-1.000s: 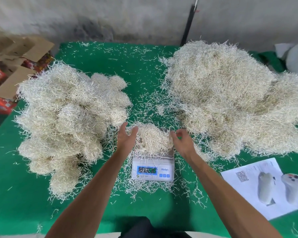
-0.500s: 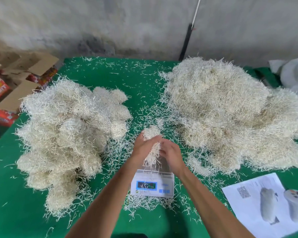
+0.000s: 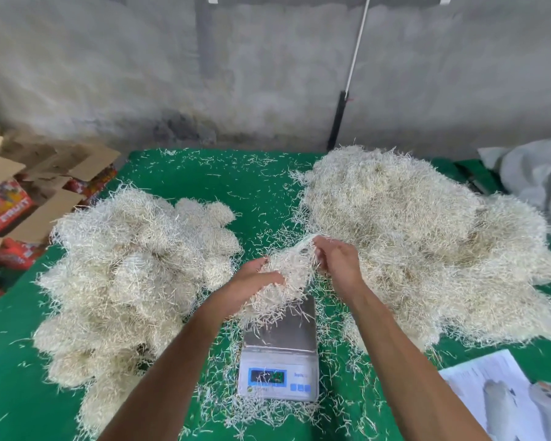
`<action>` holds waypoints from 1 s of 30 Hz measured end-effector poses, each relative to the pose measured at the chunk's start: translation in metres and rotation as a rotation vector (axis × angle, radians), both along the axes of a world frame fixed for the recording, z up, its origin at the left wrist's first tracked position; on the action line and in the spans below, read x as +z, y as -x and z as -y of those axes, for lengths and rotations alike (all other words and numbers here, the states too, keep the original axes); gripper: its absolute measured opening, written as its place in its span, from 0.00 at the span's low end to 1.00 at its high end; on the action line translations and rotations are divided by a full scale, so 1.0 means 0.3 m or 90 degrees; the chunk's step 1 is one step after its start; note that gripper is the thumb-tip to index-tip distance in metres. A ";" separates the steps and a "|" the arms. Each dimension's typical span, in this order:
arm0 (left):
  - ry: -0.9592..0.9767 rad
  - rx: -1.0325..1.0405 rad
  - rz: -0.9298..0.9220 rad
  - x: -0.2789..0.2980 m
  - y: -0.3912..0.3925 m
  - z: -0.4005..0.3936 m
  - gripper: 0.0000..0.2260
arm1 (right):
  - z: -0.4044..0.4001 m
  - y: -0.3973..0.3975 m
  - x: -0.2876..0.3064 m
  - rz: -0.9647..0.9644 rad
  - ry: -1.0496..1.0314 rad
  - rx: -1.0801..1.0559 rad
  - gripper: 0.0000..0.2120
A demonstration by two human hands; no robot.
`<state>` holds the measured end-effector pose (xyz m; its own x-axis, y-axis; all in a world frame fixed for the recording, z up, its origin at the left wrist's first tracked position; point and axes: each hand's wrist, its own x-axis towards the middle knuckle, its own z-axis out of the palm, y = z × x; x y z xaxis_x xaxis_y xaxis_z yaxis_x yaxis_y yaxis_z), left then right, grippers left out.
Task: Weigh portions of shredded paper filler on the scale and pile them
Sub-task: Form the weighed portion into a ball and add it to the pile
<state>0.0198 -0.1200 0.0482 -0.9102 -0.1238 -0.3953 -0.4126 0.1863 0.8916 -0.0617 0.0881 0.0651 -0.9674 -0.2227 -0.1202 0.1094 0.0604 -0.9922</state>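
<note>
Fingers (image 3: 269,275) of both hands grip a pale, tangled paper wad (image 3: 287,281) above the scale (image 3: 280,354).

Scale (image 3: 280,361) near centre on the table (image 3: 229,186), pile of weighed portions (image 3: 134,272) to its left, loose filler heap (image 3: 427,237) right, printed sheet (image 3: 497,396) near right, cardboard boxes (image 3: 29,198) far left.

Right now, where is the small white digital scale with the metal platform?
In the head view, the small white digital scale sits low and centre on the green table, between the two shredded paper heaps, directly below the handful both hands hold.
</note>
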 end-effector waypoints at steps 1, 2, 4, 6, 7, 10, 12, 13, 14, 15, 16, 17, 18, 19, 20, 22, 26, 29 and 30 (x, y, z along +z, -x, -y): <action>-0.001 0.002 -0.006 0.001 -0.005 -0.005 0.55 | 0.028 -0.016 -0.013 -0.003 -0.011 -0.015 0.19; 0.000 0.008 -0.011 0.000 -0.014 -0.007 0.53 | 0.049 -0.033 -0.025 -0.009 -0.030 -0.001 0.19; 0.025 0.003 -0.018 -0.009 -0.041 0.007 0.47 | 0.043 -0.032 -0.015 -0.005 -0.036 -0.024 0.17; 0.049 -0.009 -0.017 -0.018 -0.066 0.033 0.44 | -0.006 0.013 0.027 0.048 0.057 -0.156 0.15; 0.053 -0.009 -0.014 -0.021 -0.070 0.041 0.44 | -0.019 0.029 0.041 0.046 0.086 -0.195 0.16; 0.006 0.027 -0.015 -0.017 -0.073 0.030 0.47 | 0.010 -0.009 0.055 -0.034 -0.014 -0.083 0.16; 0.002 0.051 -0.008 -0.017 -0.075 0.037 0.47 | -0.005 -0.010 0.066 -0.028 -0.018 -0.047 0.16; 0.006 0.064 -0.008 -0.023 -0.081 0.049 0.47 | -0.040 0.018 0.090 -0.011 0.015 -0.109 0.15; 0.002 0.087 -0.007 -0.030 -0.093 0.068 0.47 | -0.088 0.054 0.119 0.020 0.079 -0.180 0.13; -0.001 0.111 -0.007 -0.041 -0.100 0.090 0.47 | -0.134 0.089 0.141 0.066 0.185 -0.241 0.12; -0.005 0.130 -0.008 -0.048 -0.112 0.109 0.47 | -0.175 0.114 0.156 0.100 0.295 -0.272 0.12; -0.002 0.147 -0.018 -0.064 -0.124 0.126 0.47 | -0.204 0.132 0.159 0.124 0.372 -0.276 0.11; 0.002 0.165 -0.027 -0.072 -0.135 0.133 0.48 | -0.218 0.144 0.152 0.152 0.415 -0.256 0.08; -0.011 0.187 -0.030 -0.085 -0.138 0.139 0.50 | -0.224 0.153 0.143 0.179 0.449 -0.218 0.03; -0.025 0.204 -0.013 -0.077 -0.137 0.131 0.51 | -0.226 0.153 0.132 0.206 0.482 -0.188 0.05; -0.063 0.235 0.000 -0.072 -0.124 0.106 0.49 | -0.221 0.149 0.101 0.244 0.487 -0.166 0.09; -0.128 0.268 0.001 -0.038 -0.112 0.040 0.36 | -0.187 0.097 0.008 0.011 -0.088 -0.002 0.19; -0.144 0.281 0.007 -0.036 -0.075 0.020 0.27 | -0.170 0.020 -0.057 -0.130 -0.426 0.255 0.40; -0.132 0.270 0.003 -0.009 -0.070 0.007 0.18 | -0.170 0.007 -0.075 -0.158 -0.511 0.319 0.41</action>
